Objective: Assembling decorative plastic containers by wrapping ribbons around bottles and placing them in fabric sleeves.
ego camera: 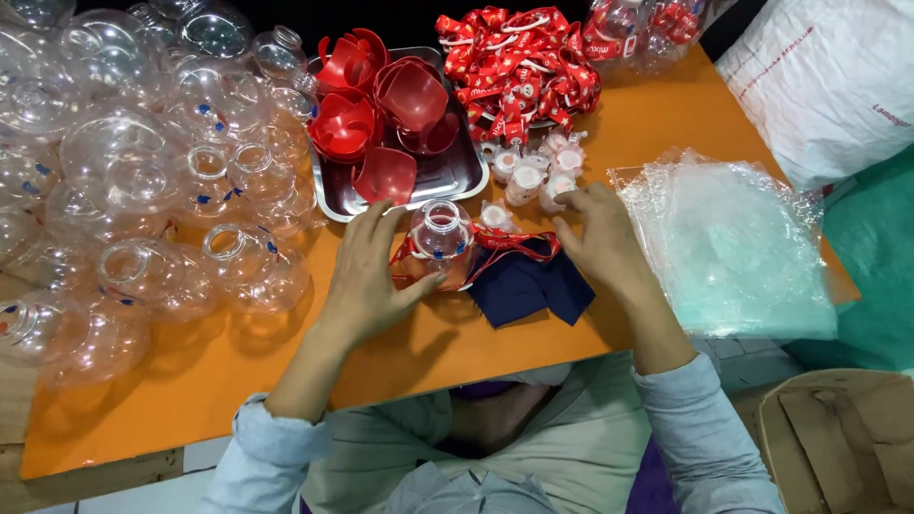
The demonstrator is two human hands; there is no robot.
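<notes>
Left hand (367, 276) is cupped loosely around a clear round bottle (441, 243) standing upright mid-tabletop (238, 381), fingers spread against its side, a red strap (495, 243) looped at it. Right hand (600, 238) reaches into a cluster of small white caps (528, 176), fingertips pinching at one, though it's hard to tell if it's actually gripped. A dark blue cloth (528, 286) lies just under the bottle. Behind, a metal tray (457, 176) holds red plastic cups (381, 105); beside it, a heap of red lanyards (519, 62). Clear empty bottles (143, 190) crowd the left, and crinkly clear bags (733, 247) are stacked on the right.
</notes>
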